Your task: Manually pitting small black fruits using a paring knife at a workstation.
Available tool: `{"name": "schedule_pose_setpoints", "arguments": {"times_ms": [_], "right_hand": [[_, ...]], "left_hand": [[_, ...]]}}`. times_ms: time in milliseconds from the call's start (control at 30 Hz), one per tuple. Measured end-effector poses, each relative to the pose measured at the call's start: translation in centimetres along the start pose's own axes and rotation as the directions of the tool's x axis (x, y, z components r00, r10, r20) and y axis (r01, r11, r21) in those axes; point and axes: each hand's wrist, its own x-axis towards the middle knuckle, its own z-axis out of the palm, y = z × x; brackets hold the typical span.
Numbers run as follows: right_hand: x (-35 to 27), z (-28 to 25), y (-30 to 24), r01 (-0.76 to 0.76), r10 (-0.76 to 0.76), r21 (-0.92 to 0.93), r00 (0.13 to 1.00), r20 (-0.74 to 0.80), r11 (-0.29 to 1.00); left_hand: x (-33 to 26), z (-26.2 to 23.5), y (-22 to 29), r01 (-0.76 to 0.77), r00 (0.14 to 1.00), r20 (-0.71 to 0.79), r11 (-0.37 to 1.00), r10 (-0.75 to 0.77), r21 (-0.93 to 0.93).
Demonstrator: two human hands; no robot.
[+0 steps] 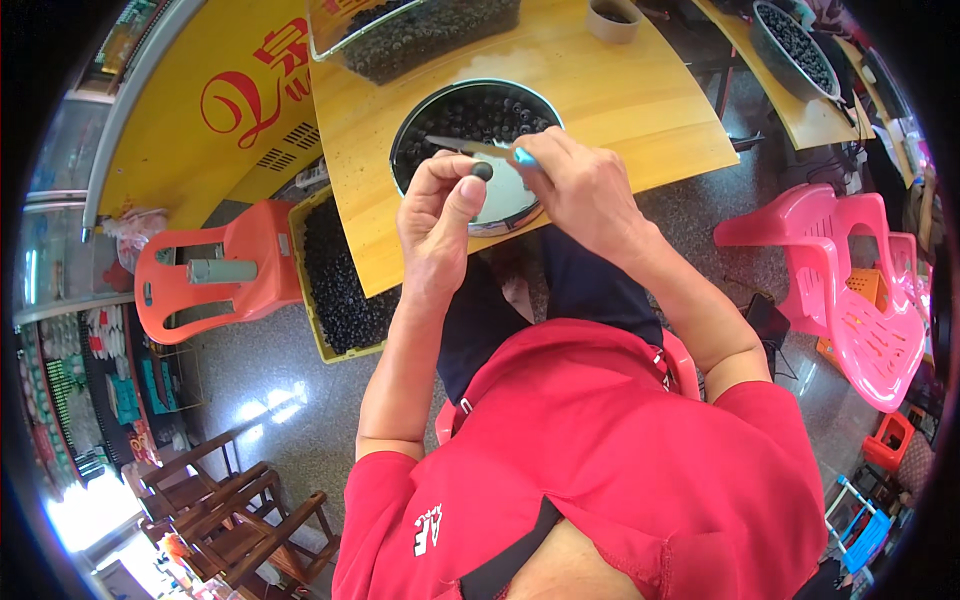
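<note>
My left hand point(437, 212) pinches a small dark round nut-like piece point(482, 172) between thumb and fingers; its exact kind is unclear. In my right hand point(592, 188) is a knife point(468, 147) with a light blue handle, its blade pointing left. The blade lies just above the piece, and I cannot tell if they touch. Both hands are over the near side of a round bowl point(506, 204). Many similar dark round pieces point(480, 112) fill its far part, while a pale surface shows at its near side.
The bowl stands on a wooden table point(640, 110). Behind it are a clear tub point(430, 45) of dark pieces and a small cup point(613, 22). A yellow crate point(345, 352), also full, sits left beside an orange stool point(225, 265). Pink chairs point(830, 260) stand right.
</note>
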Motion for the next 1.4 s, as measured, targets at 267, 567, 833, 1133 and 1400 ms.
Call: {"name": "schedule_pose_setpoints", "arguments": {"times_ms": [267,567,833,1133,1400], "right_hand": [[0.2,-0.7,1.4,-0.114,0.116,0.03,0.99,-0.084,0.993],[-0.3,-1.5,2.0,-0.142,0.15,0.089,0.985,-0.09,0.986],[-0.3,-1.9,1.8,-0.147,0.155,0.095,0.985,-0.077,0.985],[-0.2,-0.3,1.6,-0.542,0.47,0.657,0.827,0.307,0.524],[0.9,-1.3,-0.9,-0.554,0.451,0.779,0.799,0.398,0.295]], "left_hand": [[1.8,-2.3,1.2,0.146,0.986,-0.042,0.951,-0.163,-0.274],[6.7,-3.7,1.9,0.057,0.966,-0.014,0.16,-0.259,0.986],[7.4,-4.4,-1.6,-0.357,0.898,0.222,-0.332,-0.381,0.873],[5.5,-1.0,0.9,-0.013,0.964,0.185,0.665,-0.19,0.747],[3.7,0.2,1.7,-0.019,0.985,0.141,0.753,-0.099,0.658]]}}
